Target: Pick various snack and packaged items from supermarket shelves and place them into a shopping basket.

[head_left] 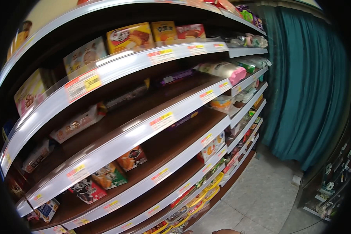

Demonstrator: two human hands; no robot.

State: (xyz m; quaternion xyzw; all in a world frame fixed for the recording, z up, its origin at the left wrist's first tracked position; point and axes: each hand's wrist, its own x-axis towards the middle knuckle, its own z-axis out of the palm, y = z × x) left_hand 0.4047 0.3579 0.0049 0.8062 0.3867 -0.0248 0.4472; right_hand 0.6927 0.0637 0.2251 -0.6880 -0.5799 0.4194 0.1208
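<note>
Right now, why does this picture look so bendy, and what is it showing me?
There's no machine working here, just a person wearing two cameras on their head. This is the left camera's view, and its very wide lens makes straight edges bend. The brown shelves hold colourful packages, like a yellow box. Behind them hang teal curtains, above a pale tiled floor. Only a sliver of hand shows at the bottom edge, too little to tell which hand it is or whether it holds anything.

"What sits nearest the hand [227, 231]?"

"Yellow-rimmed trays [217, 182], lined up in a row, above and left of it."

"Filled?"

"Yes, colourful packets [195, 207], some red, lie inside."
</note>
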